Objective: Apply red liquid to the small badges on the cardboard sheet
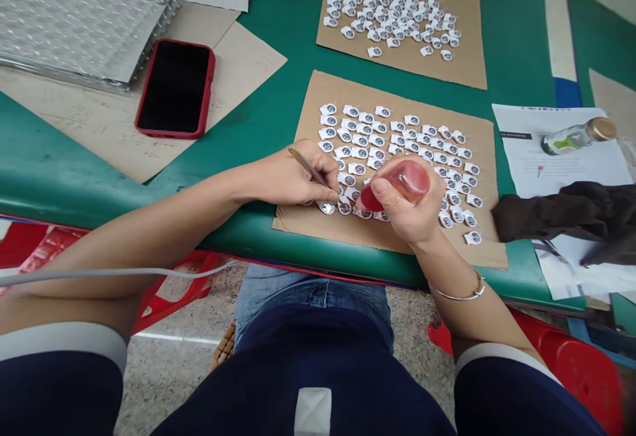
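Tweezers (311, 169) are gripped in my left hand (298, 174), their tips pointing down at a small round part (326, 207) near the front edge of a cardboard sheet (397, 242). Closed around a red, translucent squeeze bottle (410, 181) is my right hand (420, 214). The bottle is tilted, its narrow end toward the small parts beside the tweezers; its tip is hard to make out. Many small white parts with round dark-printed faces (362, 128) lie in rough rows on the cardboard. Some are hidden beneath both hands.
A second cardboard sheet (342, 58) with similar parts lies farther back. Left are a red-cased phone (173, 88) and a bubble-textured clear plastic stack (84, 18). On the right, a small glass bottle (571, 138) lies on papers near dark cloth (561, 214). A grey cable (124, 272) crosses my left arm.
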Motion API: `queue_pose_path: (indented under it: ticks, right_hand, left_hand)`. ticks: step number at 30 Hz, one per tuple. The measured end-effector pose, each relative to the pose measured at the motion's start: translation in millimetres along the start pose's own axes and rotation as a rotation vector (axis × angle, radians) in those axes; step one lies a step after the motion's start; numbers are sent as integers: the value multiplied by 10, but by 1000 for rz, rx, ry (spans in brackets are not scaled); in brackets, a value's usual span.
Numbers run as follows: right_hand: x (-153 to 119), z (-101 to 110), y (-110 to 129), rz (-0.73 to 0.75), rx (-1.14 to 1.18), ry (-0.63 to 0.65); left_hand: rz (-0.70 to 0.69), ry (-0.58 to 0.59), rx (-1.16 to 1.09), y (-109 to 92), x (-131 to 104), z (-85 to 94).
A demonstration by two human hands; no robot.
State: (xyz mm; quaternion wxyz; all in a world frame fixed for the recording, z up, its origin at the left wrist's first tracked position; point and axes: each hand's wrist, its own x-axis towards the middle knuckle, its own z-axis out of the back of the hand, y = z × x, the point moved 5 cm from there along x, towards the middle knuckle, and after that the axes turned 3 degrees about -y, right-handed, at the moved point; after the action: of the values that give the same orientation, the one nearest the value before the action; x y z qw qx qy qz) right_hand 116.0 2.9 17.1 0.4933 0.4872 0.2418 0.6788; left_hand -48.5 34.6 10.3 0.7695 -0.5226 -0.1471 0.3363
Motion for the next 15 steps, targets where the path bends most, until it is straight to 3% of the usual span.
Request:
queue_pose_path:
  ticks: [9,15]
  right_hand:
    - [-17,81,15,35,109,-71]
    - [-37,26,14,17,88,15]
  left_hand:
    - [52,-6,-48,97,-6,10]
    - [66,-1,-72,122,-1,13]
